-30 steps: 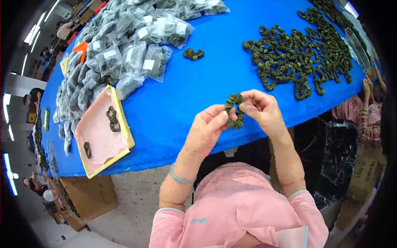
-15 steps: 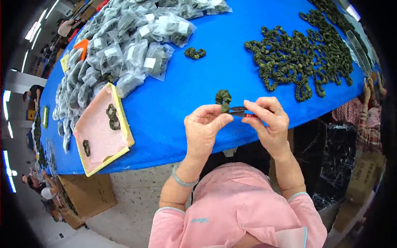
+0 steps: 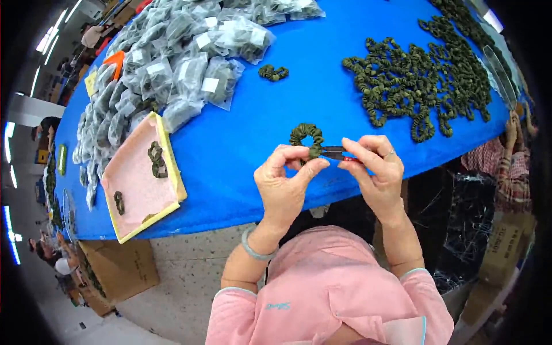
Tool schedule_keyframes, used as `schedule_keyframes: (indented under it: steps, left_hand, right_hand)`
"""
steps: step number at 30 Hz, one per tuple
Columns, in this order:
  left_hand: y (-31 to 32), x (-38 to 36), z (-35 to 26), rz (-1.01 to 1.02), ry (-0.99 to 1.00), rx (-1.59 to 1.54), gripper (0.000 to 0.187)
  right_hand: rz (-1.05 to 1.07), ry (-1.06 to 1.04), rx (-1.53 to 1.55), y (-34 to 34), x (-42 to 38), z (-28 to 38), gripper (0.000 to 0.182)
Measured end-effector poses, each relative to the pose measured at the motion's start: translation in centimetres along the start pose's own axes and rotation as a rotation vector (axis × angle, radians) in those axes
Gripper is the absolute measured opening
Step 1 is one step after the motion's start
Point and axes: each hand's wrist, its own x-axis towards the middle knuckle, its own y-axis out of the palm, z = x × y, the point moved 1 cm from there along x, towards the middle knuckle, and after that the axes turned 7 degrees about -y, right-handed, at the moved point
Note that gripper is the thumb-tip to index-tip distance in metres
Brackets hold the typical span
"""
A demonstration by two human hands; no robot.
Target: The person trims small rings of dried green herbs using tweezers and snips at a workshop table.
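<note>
My left hand (image 3: 286, 175) pinches a dark green hair scrunchie (image 3: 303, 133) between thumb and fingers, its ring standing up above the fingertips. Small thread snips (image 3: 334, 153) with dark blades and a bit of red are gripped in my right hand (image 3: 375, 169). Their blade tips point left, right at the scrunchie's edge beside my left fingertips. Both hands are close over the front edge of the blue table (image 3: 310, 52). One loose scrunchie (image 3: 273, 72) lies farther back on the cloth.
A large pile of scrunchies (image 3: 414, 86) covers the right side. Clear bags of packed goods (image 3: 167, 75) heap up at the left. A pink tray with a yellow rim (image 3: 175, 169) holds a few scrunchies. Below stands a cardboard box (image 3: 123, 270). Another person's hands (image 3: 513, 126) show at far right.
The scrunchie in my left hand has turned and opened into a wider ring, now facing me. The snips have hardly moved and stay at its edge.
</note>
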Motion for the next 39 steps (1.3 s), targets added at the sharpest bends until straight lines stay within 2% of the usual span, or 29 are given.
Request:
schedule_keyframes:
  steps: [2, 6, 11, 17, 21, 23, 24, 26, 28, 31, 32, 34, 36, 38, 39]
  left_hand:
    - [0.0, 0.0, -0.1, -0.001, 0.007, 0.0, 0.024]
    - [-0.1, 0.3, -0.5, 0.01, 0.302, 0.303, 0.026]
    - [0.1, 0.5, -0.5, -0.019, 0.481, 0.43, 0.027]
    - [0.1, 0.4, -0.6, -0.03, 0.495, 0.471, 0.028]
    - [0.5, 0.9, -0.5, -0.018, 0.571, 0.537, 0.026]
    - [1.4, 1.9, 0.7, 0.129, 0.621, 0.614, 0.027]
    - [1.5, 2.8, 1.0, 0.126, 0.624, 0.613, 0.027]
    - [1.7, 5.6, 1.6, 0.22, 0.515, 0.512, 0.025]
    - [0.5, 10.8, 2.5, 0.058, 0.656, 0.86, 0.024]
    - [-0.9, 17.5, 5.5, -0.047, 0.686, 1.294, 0.027]
    - [-1.1, 18.5, 5.8, -0.048, 0.692, 1.291, 0.027]
    - [-1.0, 20.1, 6.2, -0.037, 0.639, 1.338, 0.028]
    - [-0.7, 20.8, 6.7, -0.02, 0.578, 1.388, 0.029]
    - [0.3, 18.5, 4.6, 0.084, 0.231, 1.032, 0.026]
    - [0.7, 16.6, 2.9, 0.089, 0.233, 1.037, 0.026]
  right_hand:
    - [0.0, -0.015, -0.011, 0.0, 0.0, 0.0, 0.034]
    - [0.006, 0.081, 0.076, 0.0, 0.2, 0.3, 0.033]
    - [0.021, 0.06, 0.054, 0.1, 0.3, 0.2, 0.034]
    - [0.053, 0.054, 0.056, 0.1, 0.4, 0.1, 0.029]
    - [-0.017, 0.455, 0.437, 0.3, 1.2, 0.0, 0.021]
    - [0.215, 0.619, 0.478, 0.2, 0.7, -2.2, 0.019]
    - [0.217, 0.615, 0.478, 0.0, 0.9, -3.2, 0.019]
    - [-0.029, 0.661, 0.354, -0.7, 2.1, -5.7, 0.023]
    - [-0.294, 0.547, 0.162, -2.6, 3.0, -9.2, 0.029]
    - [-0.377, 0.525, 0.014, -4.5, 3.3, -8.9, 0.033]
    - [-0.322, 0.509, 0.003, -4.3, 3.1, -8.2, 0.034]
    - [-0.276, 0.49, -0.014, -3.6, 2.5, -7.0, 0.035]
    - [-0.203, 0.497, 0.121, -2.7, 1.5, -6.7, 0.033]
    - [-0.167, 0.509, 0.168, -2.5, 1.1, -6.1, 0.033]
    - [-0.132, 0.519, 0.216, -2.3, 1.0, -5.8, 0.032]
